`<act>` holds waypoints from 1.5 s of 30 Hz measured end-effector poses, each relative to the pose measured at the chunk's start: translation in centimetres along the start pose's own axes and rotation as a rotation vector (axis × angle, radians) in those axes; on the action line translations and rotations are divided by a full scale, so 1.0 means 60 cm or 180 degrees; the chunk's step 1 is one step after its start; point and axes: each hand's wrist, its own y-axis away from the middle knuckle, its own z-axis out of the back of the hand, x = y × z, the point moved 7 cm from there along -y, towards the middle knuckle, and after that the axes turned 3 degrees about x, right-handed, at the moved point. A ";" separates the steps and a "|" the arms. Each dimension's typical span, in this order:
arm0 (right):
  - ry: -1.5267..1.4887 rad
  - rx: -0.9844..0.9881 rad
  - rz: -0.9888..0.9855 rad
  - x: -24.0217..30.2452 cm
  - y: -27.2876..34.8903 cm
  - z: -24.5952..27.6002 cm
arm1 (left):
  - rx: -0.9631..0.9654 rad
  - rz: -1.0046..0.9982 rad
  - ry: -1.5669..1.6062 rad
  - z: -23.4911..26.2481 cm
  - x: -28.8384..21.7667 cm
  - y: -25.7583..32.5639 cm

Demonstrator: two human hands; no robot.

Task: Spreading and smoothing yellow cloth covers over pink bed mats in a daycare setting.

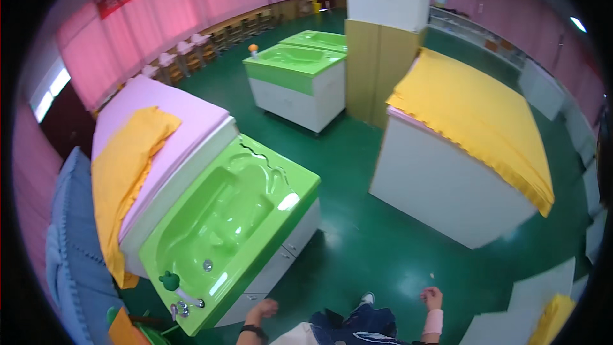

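Observation:
My left hand (263,309), with a dark band at the wrist, hangs beside the white cabinet of a green baby bath (220,217). Its fingers look half-curled and loose, slightly blurred, and I see nothing in them. My right hand (431,297) is held out over the green floor, a pink cuff (433,322) round its wrist. Its fingers bend loosely, apart from the thumb, with no object visible in them. On the bath's near end are a shower head with a green animal-shaped top (170,281) and a tap (183,308).
A bed with pink and orange covers (191,105) adjoins the bath. To the right stands a white block with a yellow cover (479,99). Farther off are another green bath (294,67) and a pillar (377,57). Blue padded fabric (80,236) lies left; white panels (543,294) stand lower right.

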 end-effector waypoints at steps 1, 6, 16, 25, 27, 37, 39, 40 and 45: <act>0.0011 0.0069 -0.0024 0.013 -0.053 0.008 | -0.0168 -0.0152 -0.0108 -0.047 -0.109 0.004; 0.0369 0.0795 0.0228 0.176 -0.333 -0.096 | -0.0674 -0.1103 -0.0426 -0.129 -0.381 -0.003; 0.0528 0.2333 0.0535 0.497 -0.715 -0.530 | -0.1577 -0.1377 -0.0418 -0.089 -0.656 -0.119; 0.0614 0.3337 0.0535 0.681 -0.975 -0.880 | -0.2172 -0.1054 0.0979 -0.027 -0.809 -0.113; 0.0533 0.3336 0.0586 0.689 -1.045 -0.945 | -0.2162 -0.0823 0.1416 -0.015 -0.848 -0.103; 0.0711 0.3350 0.0203 0.787 -1.249 -1.259 | -0.2651 -0.0284 0.2118 0.050 -0.953 -0.124; 0.0697 0.3376 0.0191 0.797 -1.292 -1.318 | -0.2672 -0.0196 0.2251 0.088 -0.995 -0.141; 0.0719 0.3343 0.0192 0.800 -1.309 -1.351 | -0.2647 -0.0156 0.2376 0.098 -1.001 -0.157; 0.0829 0.3490 0.0323 0.829 -1.364 -1.560 | -0.2410 -0.0335 0.2612 0.193 -0.964 -0.259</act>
